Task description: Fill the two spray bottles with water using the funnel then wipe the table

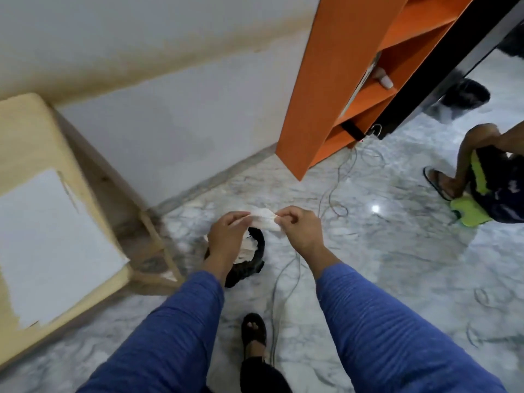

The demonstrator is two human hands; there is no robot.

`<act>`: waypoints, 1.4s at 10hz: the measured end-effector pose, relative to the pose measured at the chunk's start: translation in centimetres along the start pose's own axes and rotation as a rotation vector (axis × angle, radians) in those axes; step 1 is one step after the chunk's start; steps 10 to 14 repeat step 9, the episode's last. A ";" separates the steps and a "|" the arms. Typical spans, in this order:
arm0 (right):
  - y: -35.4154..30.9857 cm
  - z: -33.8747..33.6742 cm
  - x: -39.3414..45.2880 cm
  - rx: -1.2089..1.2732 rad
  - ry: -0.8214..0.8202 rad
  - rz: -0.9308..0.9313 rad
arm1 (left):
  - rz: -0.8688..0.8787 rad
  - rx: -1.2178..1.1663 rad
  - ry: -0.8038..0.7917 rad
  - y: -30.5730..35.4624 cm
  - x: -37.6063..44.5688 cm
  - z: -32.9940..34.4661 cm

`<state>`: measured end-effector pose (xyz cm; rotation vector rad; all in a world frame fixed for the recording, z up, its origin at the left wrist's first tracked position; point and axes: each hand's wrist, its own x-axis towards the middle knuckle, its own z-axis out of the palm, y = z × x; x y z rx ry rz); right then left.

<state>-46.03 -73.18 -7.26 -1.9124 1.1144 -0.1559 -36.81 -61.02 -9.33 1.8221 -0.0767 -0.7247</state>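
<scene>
Both my hands hold a crumpled white tissue [265, 218] stretched between them above the floor. My left hand [226, 236] pinches its left end, and my right hand [300, 229] pinches its right end. Right below them stands a small black bin [251, 265] with white paper inside. The wooden table [42, 154], with a white patch on its top, stands at the left. No spray bottles or funnel are in view.
An orange shelf unit [340, 86] stands against the wall ahead. Thin cables [334, 194] trail across the marble floor. Another person's legs [482, 177] are at the right. My sandalled foot [253, 330] is below.
</scene>
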 end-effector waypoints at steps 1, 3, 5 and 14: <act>4.4 3.1 3.5 0.006 -0.061 0.073 | -0.093 0.028 0.010 -4.2 3.5 2.3; 11.8 10.1 9.7 -0.072 -0.122 0.143 | -0.191 0.221 0.008 -12.7 11.2 4.9; 17.0 14.9 14.3 -0.085 -0.228 0.161 | -0.245 0.322 -0.016 -18.7 17.4 6.9; 14.9 15.4 15.8 -0.322 -0.463 0.119 | -0.215 0.612 -0.123 -15.9 18.2 6.0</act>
